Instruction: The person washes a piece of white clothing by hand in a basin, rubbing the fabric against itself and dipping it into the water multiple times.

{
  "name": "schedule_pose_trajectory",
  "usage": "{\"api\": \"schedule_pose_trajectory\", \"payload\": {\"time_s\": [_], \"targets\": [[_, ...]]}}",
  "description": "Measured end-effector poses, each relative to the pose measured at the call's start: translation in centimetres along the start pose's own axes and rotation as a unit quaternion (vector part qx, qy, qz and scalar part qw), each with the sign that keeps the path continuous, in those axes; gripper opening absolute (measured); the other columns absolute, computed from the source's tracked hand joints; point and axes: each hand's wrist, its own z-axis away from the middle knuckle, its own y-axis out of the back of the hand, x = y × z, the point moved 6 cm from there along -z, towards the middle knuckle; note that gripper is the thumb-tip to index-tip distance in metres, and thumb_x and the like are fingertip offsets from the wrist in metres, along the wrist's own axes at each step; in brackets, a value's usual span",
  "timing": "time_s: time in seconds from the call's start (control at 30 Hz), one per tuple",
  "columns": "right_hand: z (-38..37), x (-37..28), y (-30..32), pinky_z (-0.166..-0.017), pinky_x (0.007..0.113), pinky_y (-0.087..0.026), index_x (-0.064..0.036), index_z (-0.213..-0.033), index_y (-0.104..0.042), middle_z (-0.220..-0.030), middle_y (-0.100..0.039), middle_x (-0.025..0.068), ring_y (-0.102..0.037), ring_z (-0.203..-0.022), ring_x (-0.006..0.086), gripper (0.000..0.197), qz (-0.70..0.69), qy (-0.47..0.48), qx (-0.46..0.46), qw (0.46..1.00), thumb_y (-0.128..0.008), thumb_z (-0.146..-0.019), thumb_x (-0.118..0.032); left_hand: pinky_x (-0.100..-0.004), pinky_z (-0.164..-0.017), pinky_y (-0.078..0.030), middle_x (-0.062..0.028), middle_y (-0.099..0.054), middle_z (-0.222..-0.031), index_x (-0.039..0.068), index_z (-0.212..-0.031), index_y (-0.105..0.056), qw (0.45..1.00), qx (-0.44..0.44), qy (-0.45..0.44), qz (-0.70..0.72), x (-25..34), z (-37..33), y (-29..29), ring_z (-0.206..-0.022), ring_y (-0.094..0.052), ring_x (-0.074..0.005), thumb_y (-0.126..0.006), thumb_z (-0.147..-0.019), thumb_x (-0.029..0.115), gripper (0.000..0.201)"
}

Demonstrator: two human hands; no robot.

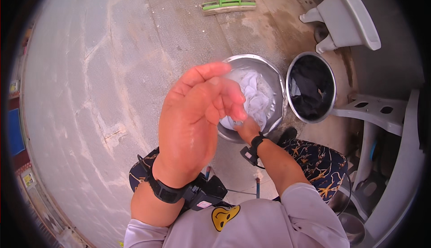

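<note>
My left hand is raised close in front of me, over the left side of a metal basin. Its fingers are loosely curled and apart, with nothing between them. White wet cloth lies bunched in the basin, in cloudy water. At the basin's near edge, my right hand is closed on the near end of this cloth; its fingertips are partly hidden. Each wrist wears a black strap with a small device.
A second metal basin with dark cloth in dark water stands at the right. Beyond it a white plastic stool lies tipped over. A green mop head rests on the wet floor ahead. A grey plastic rack stands at the right.
</note>
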Motion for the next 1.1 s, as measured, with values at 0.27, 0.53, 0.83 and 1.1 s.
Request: {"api": "schedule_pose_trajectory", "payload": {"time_s": [0.27, 0.53, 0.83, 1.1], "targets": [[-5.3, 3.8, 5.3, -0.052, 0.037, -0.047, -0.0011, -0.082, -0.061, -0.066, -0.062, 0.0139, -0.060, -0.057, 0.0293, 0.017, -0.283, -0.053, 0.081, 0.954, -0.066, -0.074, -0.015, -0.0310, -0.066, -0.047, -0.0144, -0.060, -0.079, -0.005, -0.109, -0.051, 1.000, 0.005, 0.010, -0.002, -0.6, -0.3, -0.4, -0.066, -0.058, -0.0206, -0.045, -0.089, 0.009, 0.025], [0.7, -4.6, 20.9, -0.043, 0.029, -0.041, -0.0025, -0.080, -0.063, -0.063, -0.056, 0.0043, -0.049, -0.046, 0.0129, 0.011, -0.308, 0.024, 0.001, 0.951, -0.066, -0.077, -0.013, -0.0318, -0.065, -0.047, -0.0114, -0.060, -0.079, -0.001, -0.107, -0.050, 0.999, 0.001, -0.001, -0.032, -1.3, -0.1, -0.5, -0.067, -0.059, -0.0211, -0.047, -0.091, 0.016, 0.024], [11.4, -10.1, 29.5, -0.041, 0.021, -0.035, -0.0053, -0.079, -0.060, -0.062, -0.050, -0.0038, -0.043, -0.048, 0.0046, 0.007, -0.298, 0.209, 0.076, 0.928, -0.063, -0.083, -0.010, -0.0329, -0.065, -0.047, -0.0118, -0.060, -0.081, 0.000, -0.108, -0.050, 0.999, -0.016, -0.045, 0.004, -0.5, 4.6, -2.0, -0.067, -0.059, -0.0224, -0.048, -0.090, 0.018, 0.025], [18.2, -13.9, 33.1, -0.041, 0.020, -0.034, -0.0048, -0.079, -0.060, -0.062, -0.050, -0.0041, -0.042, -0.048, 0.0037, 0.007, -0.384, 0.244, 0.058, 0.889, -0.065, -0.081, -0.008, -0.0334, -0.065, -0.048, -0.0122, -0.060, -0.082, -0.003, -0.111, -0.047, 0.991, -0.022, -0.126, 0.032, 3.7, 9.3, -2.2, -0.068, -0.058, -0.0223, -0.048, -0.090, 0.015, 0.027]]}}
